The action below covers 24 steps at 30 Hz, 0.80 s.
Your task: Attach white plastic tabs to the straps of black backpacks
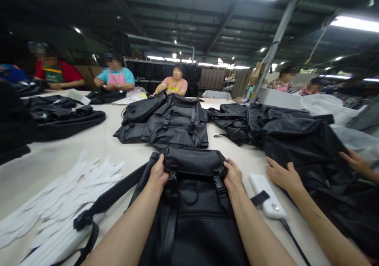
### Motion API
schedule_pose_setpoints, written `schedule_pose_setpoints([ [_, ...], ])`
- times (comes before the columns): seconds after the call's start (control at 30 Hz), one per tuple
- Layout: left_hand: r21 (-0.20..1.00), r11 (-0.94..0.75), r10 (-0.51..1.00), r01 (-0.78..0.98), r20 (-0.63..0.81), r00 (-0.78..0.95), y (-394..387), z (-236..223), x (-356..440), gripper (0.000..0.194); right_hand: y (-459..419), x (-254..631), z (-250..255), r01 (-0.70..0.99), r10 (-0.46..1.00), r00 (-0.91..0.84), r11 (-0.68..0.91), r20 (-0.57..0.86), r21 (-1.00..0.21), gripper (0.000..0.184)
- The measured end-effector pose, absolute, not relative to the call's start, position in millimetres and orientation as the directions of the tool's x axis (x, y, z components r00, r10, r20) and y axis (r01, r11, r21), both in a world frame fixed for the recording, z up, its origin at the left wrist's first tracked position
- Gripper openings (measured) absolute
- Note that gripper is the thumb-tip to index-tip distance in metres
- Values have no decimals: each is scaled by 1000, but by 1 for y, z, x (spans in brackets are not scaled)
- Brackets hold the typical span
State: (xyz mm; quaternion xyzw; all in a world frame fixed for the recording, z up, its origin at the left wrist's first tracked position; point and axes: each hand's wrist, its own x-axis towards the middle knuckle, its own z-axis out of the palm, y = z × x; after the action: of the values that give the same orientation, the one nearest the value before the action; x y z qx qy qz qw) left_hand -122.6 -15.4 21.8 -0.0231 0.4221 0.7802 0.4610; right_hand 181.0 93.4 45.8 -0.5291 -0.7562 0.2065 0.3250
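A black backpack (pixel 204 206) with a rolled top, buckles and straps lies right in front of me on the table. My left hand (pixel 159 172) grips the left end of its rolled top, thumb on the near side. At the opposite end, my right hand (pixel 233 174) has its fingers closed round the edge of the same roll. Two side-release buckles hang below the roll, near my hands. One shoulder strap (pixel 118 187) stretches out to the left across the table. Most of my fingertips are hidden behind the fabric.
White gloves or strips (pixel 77 191) lie spread at left. More black backpacks (pixel 177 119) are piled ahead. A white device (pixel 266 197) with a cable sits at right, beside a co-worker's hands (pixel 286 175) on another black bag (pixel 304 147). Several people sit across the table.
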Motion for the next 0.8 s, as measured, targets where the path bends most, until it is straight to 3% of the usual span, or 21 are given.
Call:
schedule_pose_setpoints([
  [0.1,629,-232,753,-742,-367,-547,-19,27,-122,33,78,135,34,727,958,-167,279,232,-627,34],
  [0.17,623,-226,783,-749,-342,-520,-19,31,-122,32,60,118,37,802,946,-155,289,286,-523,35],
  [0.27,613,-210,806,-762,-333,-490,-18,34,-123,31,18,105,54,742,823,-486,566,294,-359,33],
  [0.37,612,-194,821,-766,-327,-469,-19,32,-122,33,-21,94,66,456,562,-819,761,116,-461,30],
  [0.6,665,-62,879,-744,-317,-357,-49,28,-118,29,-29,64,51,567,648,-762,671,6,-477,27],
  [0.8,754,109,897,-647,-355,-262,-101,22,-114,11,-28,61,52,559,679,-729,662,83,-499,24],
])
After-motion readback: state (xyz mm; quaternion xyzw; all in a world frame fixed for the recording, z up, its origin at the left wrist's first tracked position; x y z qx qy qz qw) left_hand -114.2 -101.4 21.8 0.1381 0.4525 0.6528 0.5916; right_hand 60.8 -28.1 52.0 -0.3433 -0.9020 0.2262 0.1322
